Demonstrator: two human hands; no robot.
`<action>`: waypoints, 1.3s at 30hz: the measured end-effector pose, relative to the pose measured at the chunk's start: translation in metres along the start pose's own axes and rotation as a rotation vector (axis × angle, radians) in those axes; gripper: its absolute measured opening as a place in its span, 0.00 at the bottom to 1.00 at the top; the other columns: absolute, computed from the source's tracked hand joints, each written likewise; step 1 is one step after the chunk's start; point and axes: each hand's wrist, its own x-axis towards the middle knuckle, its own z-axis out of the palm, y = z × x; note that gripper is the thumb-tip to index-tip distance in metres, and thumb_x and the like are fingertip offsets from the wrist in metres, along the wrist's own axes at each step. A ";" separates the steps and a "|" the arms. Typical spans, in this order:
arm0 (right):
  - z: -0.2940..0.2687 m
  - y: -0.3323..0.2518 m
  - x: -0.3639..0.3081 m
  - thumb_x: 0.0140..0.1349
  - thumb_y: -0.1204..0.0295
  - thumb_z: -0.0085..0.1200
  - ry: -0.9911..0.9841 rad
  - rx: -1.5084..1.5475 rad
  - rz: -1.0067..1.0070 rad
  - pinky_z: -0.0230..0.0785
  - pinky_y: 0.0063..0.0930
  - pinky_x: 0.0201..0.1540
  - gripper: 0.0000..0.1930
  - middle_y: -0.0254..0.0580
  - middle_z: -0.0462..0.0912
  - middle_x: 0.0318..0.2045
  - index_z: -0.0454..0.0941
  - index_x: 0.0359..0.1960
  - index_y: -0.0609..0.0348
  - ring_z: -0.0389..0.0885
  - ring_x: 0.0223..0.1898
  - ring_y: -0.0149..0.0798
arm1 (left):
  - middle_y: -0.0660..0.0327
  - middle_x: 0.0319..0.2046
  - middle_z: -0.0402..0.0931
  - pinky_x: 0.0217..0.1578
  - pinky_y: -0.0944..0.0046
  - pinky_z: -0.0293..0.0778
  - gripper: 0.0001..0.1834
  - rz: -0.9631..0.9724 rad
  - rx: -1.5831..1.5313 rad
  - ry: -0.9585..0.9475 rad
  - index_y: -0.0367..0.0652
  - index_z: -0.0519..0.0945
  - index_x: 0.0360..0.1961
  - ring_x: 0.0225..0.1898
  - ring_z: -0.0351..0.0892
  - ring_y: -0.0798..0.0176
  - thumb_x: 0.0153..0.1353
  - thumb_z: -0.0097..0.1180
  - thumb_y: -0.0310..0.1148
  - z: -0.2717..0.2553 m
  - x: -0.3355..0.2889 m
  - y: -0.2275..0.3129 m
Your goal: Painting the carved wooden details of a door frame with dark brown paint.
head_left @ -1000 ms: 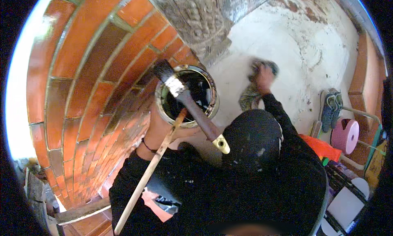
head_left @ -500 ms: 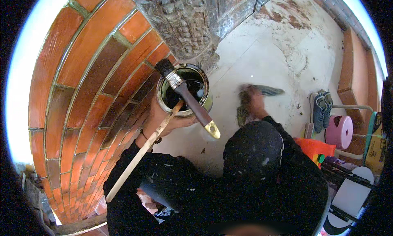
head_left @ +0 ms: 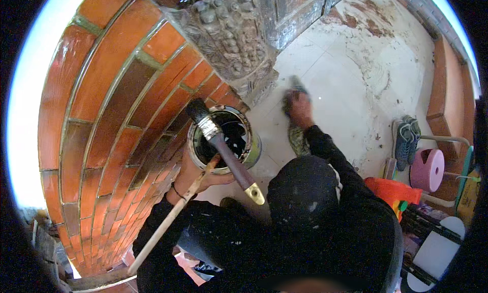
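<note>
My left hand (head_left: 190,173) is wrapped round the lower side of an open tin can (head_left: 257,149) of dark liquid, holding it up by the brick wall. A wide paintbrush (head_left: 231,158) lies across the can's rim, its dark bristles toward the wall and its brown handle toward me. A wooden stick (head_left: 165,229) leans out of the can across my left wrist. My right hand (head_left: 302,112) is down low over the floor, smeared by motion, closed on a dark, cloth-like thing (head_left: 292,96). A camouflage-patterned shoe (head_left: 299,140) is just below that hand.
The glazed brick wall (head_left: 109,135) rises on the left, meeting a carved post base (head_left: 231,36) and a wooden door (head_left: 297,13). Pale floor tiles (head_left: 338,79) carry brown dirt. To the right are sneakers (head_left: 404,140), a pink stool (head_left: 427,169) and a red bag (head_left: 391,194).
My right hand has swung left and away from me with the dark thing. The can, brush and stick in my left hand sit lower in view.
</note>
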 end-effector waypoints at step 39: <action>-0.456 -0.207 -0.106 0.68 0.82 0.64 0.533 0.798 -0.844 0.83 0.32 0.41 0.15 0.56 0.85 0.46 0.74 0.52 0.68 0.88 0.39 0.40 | 0.46 0.69 0.73 0.75 0.53 0.68 0.75 0.785 -0.104 0.140 0.33 0.56 0.80 0.73 0.73 0.53 0.34 0.93 0.42 0.033 0.050 0.060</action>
